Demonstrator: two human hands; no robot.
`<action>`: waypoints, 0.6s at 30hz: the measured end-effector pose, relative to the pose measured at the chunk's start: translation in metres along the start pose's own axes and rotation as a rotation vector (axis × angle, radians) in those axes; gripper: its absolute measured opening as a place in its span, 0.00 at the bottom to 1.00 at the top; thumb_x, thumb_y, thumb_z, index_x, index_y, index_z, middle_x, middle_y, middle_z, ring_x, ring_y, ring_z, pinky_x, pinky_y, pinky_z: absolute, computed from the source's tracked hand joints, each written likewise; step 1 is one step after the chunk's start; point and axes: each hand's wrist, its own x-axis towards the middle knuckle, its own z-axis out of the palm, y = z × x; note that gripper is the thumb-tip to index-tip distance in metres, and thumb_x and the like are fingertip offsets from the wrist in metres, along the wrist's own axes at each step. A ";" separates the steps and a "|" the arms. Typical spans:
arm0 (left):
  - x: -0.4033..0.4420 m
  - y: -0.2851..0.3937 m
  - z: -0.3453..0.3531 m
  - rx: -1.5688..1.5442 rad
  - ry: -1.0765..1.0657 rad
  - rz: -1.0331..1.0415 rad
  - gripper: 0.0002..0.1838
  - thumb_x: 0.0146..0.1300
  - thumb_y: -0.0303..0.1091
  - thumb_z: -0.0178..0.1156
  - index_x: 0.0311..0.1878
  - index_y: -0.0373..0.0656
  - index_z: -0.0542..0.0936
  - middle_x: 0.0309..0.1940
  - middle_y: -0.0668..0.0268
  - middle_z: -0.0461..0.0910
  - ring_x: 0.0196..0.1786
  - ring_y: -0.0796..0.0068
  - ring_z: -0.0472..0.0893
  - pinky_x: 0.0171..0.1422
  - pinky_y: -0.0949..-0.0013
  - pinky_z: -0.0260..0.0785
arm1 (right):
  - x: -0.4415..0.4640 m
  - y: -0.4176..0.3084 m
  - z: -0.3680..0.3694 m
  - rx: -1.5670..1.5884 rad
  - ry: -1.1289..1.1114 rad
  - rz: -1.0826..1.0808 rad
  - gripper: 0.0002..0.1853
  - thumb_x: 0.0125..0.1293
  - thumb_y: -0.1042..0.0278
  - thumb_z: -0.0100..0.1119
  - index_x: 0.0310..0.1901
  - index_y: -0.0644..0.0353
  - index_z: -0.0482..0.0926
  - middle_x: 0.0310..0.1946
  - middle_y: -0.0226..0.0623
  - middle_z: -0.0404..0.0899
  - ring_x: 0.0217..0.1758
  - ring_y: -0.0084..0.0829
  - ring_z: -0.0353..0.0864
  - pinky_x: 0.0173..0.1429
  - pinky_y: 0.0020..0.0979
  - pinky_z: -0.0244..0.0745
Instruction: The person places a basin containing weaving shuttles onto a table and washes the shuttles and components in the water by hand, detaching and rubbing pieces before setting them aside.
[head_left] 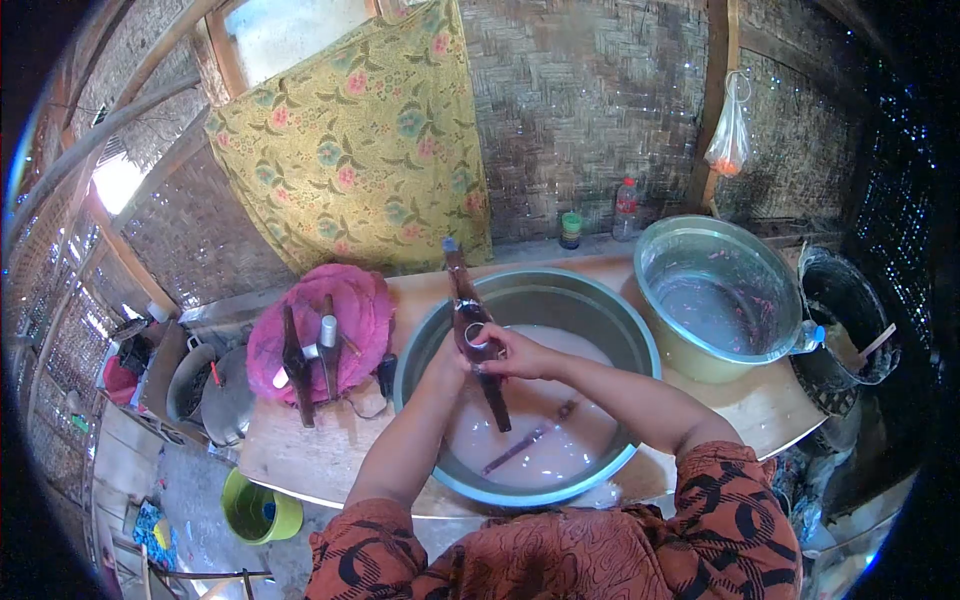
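Both hands meet over a wide basin (645,400) of cloudy, whitish water. My left hand (452,362) is closed around a long, glossy dark brown bottle-shaped thing (463,290) with a blue tip at its upper end. It slants upward, and a narrow dark end points down toward the water. My right hand (520,357) grips the same thing around its middle, fingers curled by a round pale ring or rim. A slim dark brown piece (530,440) lies partly under the water. On the left, similar dark tapered pieces (293,360) rest on a pink cloth-like pile (365,300).
A second large basin (690,365) with wet inner walls stands right of the first, beside a black bucket (830,372). Behind are a clear bottle (626,210) and a small green-lidded jar (570,230). A lime-green bucket (290,515) sits on the floor at left.
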 end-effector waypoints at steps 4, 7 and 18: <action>0.006 -0.002 -0.009 0.041 -0.007 0.129 0.09 0.60 0.40 0.53 0.33 0.45 0.76 0.25 0.61 0.75 0.29 0.60 0.78 0.35 0.55 0.75 | -0.001 -0.009 0.001 -0.173 0.106 -0.105 0.22 0.54 0.74 0.61 0.48 0.55 0.62 0.37 0.33 0.72 0.35 0.24 0.73 0.33 0.28 0.73; 0.002 0.004 -0.007 0.011 -0.156 0.043 0.10 0.61 0.40 0.52 0.35 0.44 0.75 0.28 0.60 0.75 0.32 0.60 0.78 0.38 0.56 0.75 | -0.005 -0.015 -0.007 -0.010 -0.038 0.063 0.22 0.54 0.70 0.64 0.48 0.53 0.63 0.36 0.32 0.72 0.35 0.22 0.74 0.33 0.25 0.73; 0.048 -0.025 -0.090 0.100 0.289 0.018 0.16 0.66 0.41 0.46 0.45 0.37 0.72 0.34 0.50 0.76 0.35 0.56 0.80 0.37 0.53 0.77 | -0.003 0.121 -0.101 -0.019 0.561 0.559 0.11 0.61 0.61 0.53 0.36 0.59 0.80 0.25 0.35 0.78 0.24 0.23 0.76 0.26 0.27 0.72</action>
